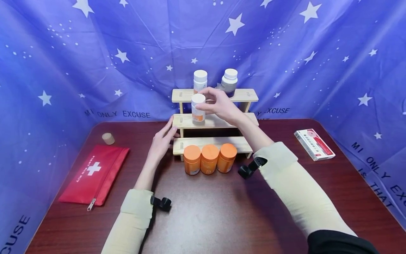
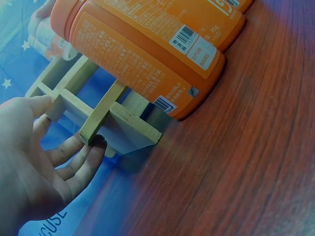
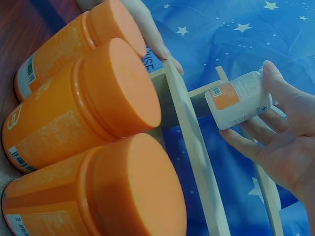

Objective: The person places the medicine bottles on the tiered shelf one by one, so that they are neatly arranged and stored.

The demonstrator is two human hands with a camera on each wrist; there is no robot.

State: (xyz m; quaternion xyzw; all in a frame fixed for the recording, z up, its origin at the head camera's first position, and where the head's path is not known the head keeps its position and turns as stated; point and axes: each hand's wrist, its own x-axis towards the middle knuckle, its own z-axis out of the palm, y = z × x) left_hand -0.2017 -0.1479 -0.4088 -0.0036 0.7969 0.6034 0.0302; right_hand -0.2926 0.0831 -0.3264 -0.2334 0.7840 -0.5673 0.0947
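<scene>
Leftmost, near the table's left edge, lie a red first-aid pouch (image 1: pixel 93 174) and a small cork (image 1: pixel 108 138). Next, the left hand (image 1: pixel 162 140), fingers straight, rests against the left end of the wooden stepped shelf (image 1: pixel 222 120). Three orange bottles (image 1: pixel 209 158) stand touching before its lowest step. Further right, the right hand (image 1: pixel 220 104) grips a white bottle (image 1: pixel 198 108) standing on the middle step's left part.

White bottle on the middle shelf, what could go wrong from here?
1. The white bottle stands near the left end of the wooden rack; the right hand grips only its cap, so it may tip off.
2. The left hand merely touches the rack, which could shift.
3. The orange jars crowd the front step; an arm could knock them.
</scene>
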